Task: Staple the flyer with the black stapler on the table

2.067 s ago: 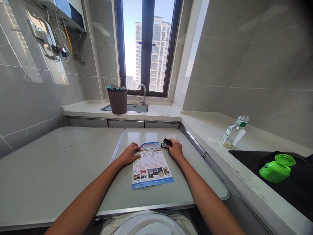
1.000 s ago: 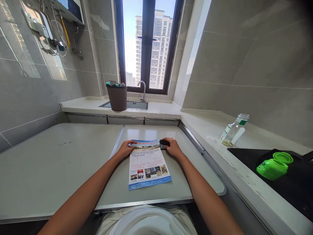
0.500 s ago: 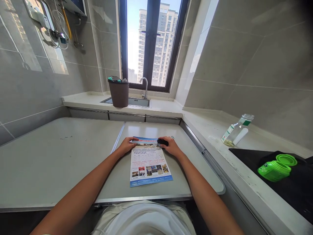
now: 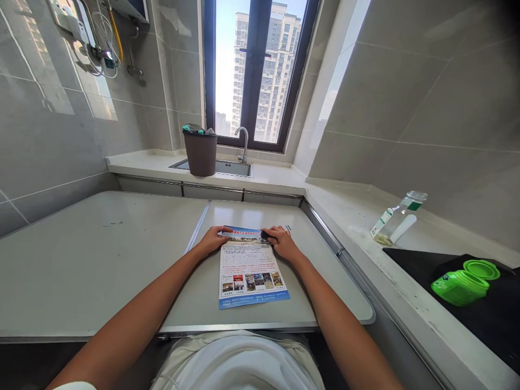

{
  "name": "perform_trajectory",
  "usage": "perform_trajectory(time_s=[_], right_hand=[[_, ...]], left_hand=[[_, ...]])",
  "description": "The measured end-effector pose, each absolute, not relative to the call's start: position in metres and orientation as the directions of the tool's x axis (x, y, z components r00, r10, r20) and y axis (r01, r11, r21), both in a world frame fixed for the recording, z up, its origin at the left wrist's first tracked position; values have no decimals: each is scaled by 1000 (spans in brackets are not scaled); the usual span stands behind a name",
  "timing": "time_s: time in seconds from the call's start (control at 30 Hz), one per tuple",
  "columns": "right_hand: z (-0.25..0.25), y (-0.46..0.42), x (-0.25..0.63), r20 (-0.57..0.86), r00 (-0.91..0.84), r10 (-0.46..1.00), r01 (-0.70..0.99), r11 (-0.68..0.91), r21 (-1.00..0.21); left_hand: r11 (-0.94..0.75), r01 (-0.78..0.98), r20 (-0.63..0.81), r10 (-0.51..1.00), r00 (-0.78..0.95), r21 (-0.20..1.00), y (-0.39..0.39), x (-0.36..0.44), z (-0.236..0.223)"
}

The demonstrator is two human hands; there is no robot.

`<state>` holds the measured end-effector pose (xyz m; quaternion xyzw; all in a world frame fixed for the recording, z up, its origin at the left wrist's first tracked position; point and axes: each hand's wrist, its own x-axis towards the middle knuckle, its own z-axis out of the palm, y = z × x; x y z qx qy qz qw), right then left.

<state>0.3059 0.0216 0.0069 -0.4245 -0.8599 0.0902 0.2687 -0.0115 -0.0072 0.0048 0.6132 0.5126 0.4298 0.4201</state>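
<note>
A printed flyer (image 4: 249,265) with a blue bottom band and a row of small photos lies flat on the grey-white board. My left hand (image 4: 213,239) pinches its upper left corner between thumb and fingers. At the upper right edge, my right hand (image 4: 283,242) is closed around a small black stapler-like tool (image 4: 265,235), mostly covered by the fingers. The tool's front end meets the flyer's edge; whether it bites the paper, I cannot tell.
A brown bin (image 4: 200,154) stands by the sink (image 4: 233,168) below the window. On the right counter are a glass jar (image 4: 396,219) and an open green container (image 4: 461,286), the latter on a black surface (image 4: 430,265). The board's front edge (image 4: 244,327) lies near my body.
My right fingers have closed further over the black tool, so less of it shows. The flyer and my left hand hold their places; the whole view has shifted slightly.
</note>
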Motion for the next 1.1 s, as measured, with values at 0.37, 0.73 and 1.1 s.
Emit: perform_trajectory(time_s=[0.37,0.73,1.1], right_hand=[[2,21,302,396,-502,769,704,630,-329],[12,15,299,317,-517,795,764,596,-248],[17,7,288,242,-503,830,844,532,-70]], left_hand=[[-128,298,96,988,120,946,-7,-13,4],[-117,338,78,989,128,934,-2,-16,-1],[-127,352,96,990,105,927,-7,-12,5]])
